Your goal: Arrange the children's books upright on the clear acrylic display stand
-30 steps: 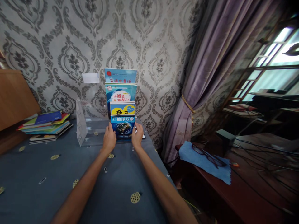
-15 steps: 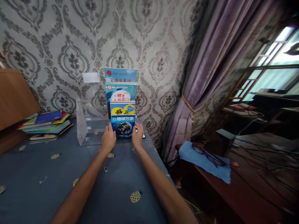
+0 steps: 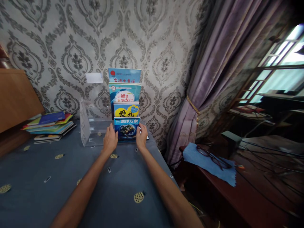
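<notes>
A blue book with a globe on its cover point(image 3: 126, 129) stands upright at the front tier of a clear acrylic display rack point(image 3: 85, 126). My left hand point(image 3: 110, 138) is at its left edge, with the thumb on the cover side. Against the right edge, my right hand point(image 3: 142, 136) grips it from the other side. Behind it rise a yellow-and-blue book point(image 3: 126, 110), a teal book point(image 3: 136, 92) and a light blue book point(image 3: 135, 75) in stepped rows. The fingertips behind the front book are partly hidden.
A stack of books point(image 3: 51, 125) lies to the left on the dark blue patterned cloth point(image 3: 95, 190). A white label point(image 3: 94, 78) tops the rack. At the right are a tied purple curtain point(image 3: 187, 126) and a red-brown table point(image 3: 256, 193) with glasses point(image 3: 213, 157) on a blue cloth and several cables.
The view has shifted slightly, so everything sits a little further right. Both hands stay at the sides of the front book, which has hardly moved in the rack.
</notes>
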Motion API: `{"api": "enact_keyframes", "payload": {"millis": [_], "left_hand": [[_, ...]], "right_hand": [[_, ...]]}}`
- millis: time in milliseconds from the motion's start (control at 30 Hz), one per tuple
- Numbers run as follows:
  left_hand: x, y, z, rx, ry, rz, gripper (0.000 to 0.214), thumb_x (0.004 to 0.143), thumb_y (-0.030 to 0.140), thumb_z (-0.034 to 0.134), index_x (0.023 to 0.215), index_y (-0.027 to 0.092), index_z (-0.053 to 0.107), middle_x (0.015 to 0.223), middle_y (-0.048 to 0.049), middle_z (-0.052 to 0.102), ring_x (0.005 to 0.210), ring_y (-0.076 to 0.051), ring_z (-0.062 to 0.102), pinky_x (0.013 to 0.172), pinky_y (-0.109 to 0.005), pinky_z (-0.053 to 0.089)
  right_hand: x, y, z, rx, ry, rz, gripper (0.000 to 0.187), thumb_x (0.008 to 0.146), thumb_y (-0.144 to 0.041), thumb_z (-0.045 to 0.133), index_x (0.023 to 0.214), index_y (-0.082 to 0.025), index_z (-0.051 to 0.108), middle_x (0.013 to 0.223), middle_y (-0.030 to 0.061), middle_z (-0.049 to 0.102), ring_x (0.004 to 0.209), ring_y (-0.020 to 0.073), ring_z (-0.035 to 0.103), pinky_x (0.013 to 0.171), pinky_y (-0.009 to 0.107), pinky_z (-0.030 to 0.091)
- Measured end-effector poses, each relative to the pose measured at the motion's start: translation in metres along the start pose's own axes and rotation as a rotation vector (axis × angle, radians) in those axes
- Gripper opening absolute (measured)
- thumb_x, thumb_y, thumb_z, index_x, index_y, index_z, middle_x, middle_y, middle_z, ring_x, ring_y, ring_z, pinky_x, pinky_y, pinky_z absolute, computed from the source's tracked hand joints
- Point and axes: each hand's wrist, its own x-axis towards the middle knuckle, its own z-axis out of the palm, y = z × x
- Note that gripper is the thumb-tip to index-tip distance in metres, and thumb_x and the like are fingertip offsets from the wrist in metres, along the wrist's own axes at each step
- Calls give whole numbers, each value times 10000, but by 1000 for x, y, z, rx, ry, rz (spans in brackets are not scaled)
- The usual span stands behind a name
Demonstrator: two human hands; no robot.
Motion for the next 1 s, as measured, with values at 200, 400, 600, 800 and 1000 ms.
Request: {"api": "enact_keyframes", "payload": {"millis": [200,400,600,800,1000], "left_hand": [[-1,4,-3,-43,-25,6,536,944,237,464,1445,80,352,1276,-217,593,1207,-317,582,972,-439,499],[-7,14,-11,6,-118,-15,502,945,218,470,1425,114,366,1269,-195,632,1145,-293,631,929,-391,515],[-11,17,-22,38,-186,-43,481,960,217,455,1420,107,367,1199,-187,666,1112,-287,653,913,-370,507],[-13,17,-27,0,-234,-43,497,955,205,455,1431,104,354,1229,-191,654,1119,-286,652,934,-383,507],[-19,-3,-28,-145,-247,45,568,921,154,448,1469,130,299,1306,-189,619,1185,-258,619,998,-419,495]], "right_hand": [[-3,3,-3,-12,-7,14,396,954,-340,403,1204,-159,652,1160,150,656,1083,249,598,932,414,512],[-11,13,-8,-8,-6,6,397,943,-393,425,1197,-179,643,1170,143,654,1059,259,611,901,437,525],[-19,14,-17,-21,-22,-28,409,958,-442,412,1181,-184,638,1141,139,659,1037,258,619,872,428,526],[-25,11,-20,-27,-37,-34,394,944,-455,441,1118,-178,662,1088,128,678,979,251,628,875,432,524],[-41,6,-23,31,-79,84,439,930,-458,455,1203,-170,643,1144,148,693,1016,256,641,853,416,535]]}}
